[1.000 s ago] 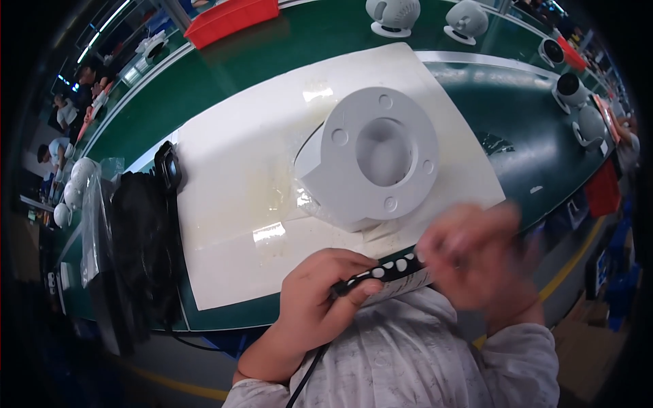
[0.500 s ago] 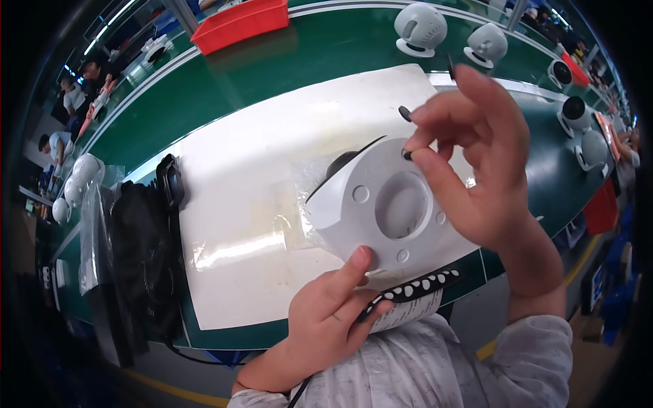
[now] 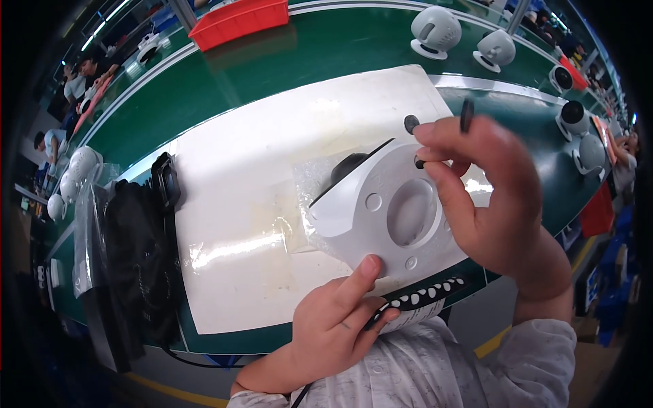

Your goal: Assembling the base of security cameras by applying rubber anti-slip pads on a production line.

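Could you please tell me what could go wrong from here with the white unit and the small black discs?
First, several black discs are at the fingers of the right hand; one might drop or stick in an unwanted place.
Second, the left hand grips the black strip and seems to steady the white unit with one finger, so the unit might slip if pushed.
Third, clear film beside the unit could get caught under it.

Bright glare on white sheet (image 3: 238,170)

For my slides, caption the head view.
Right hand holds black discs near white housing; left hand holds spotted strip.
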The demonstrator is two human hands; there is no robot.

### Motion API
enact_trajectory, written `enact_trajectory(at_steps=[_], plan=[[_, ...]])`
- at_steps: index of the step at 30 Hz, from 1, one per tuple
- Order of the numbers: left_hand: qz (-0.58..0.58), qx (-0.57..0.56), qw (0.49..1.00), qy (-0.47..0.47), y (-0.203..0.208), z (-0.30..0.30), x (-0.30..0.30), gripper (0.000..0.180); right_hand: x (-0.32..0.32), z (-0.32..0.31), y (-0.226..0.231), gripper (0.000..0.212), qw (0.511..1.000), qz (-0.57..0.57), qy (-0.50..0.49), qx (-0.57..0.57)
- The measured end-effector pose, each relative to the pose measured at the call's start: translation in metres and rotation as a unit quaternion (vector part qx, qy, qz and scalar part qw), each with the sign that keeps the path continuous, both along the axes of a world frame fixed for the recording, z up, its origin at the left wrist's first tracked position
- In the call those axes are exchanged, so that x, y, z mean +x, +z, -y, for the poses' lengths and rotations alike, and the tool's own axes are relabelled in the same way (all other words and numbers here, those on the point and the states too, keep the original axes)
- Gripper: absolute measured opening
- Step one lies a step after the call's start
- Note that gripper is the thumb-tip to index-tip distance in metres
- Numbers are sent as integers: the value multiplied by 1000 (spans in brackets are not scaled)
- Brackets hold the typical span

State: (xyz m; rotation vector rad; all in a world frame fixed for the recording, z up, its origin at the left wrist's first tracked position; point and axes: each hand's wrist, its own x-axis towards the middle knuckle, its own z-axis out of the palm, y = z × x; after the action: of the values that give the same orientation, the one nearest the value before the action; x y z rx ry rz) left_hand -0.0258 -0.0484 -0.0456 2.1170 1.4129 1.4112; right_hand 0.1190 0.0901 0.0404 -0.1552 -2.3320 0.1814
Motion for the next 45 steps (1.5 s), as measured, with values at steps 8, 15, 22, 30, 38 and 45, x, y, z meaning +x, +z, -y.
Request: enact_trajectory(at_steps=[8,15,22,30,38,45], plan=[[-23,-13,1000,-14,1,1,0,15,1,12,-1,35,979,97,-55,168],[1,5,1000,-5,-1,1,2,15,10,17,4,70,999,-9,-53,-4],[1,10,1000,-3,-2,-1,0,16,-13,16,-3,54,961,37,2,-274],[13,8,1000,-13,-1,0,1,16,-21,56,20,50,969,142,-197,43],[17,0,1000,-11,-4,1,2,16,33,38,-18,11,967,22,-227,-113],[21,6,1000,0,-5,-1,4,17,37,37,-51,7,946,-82,-162,-267]])
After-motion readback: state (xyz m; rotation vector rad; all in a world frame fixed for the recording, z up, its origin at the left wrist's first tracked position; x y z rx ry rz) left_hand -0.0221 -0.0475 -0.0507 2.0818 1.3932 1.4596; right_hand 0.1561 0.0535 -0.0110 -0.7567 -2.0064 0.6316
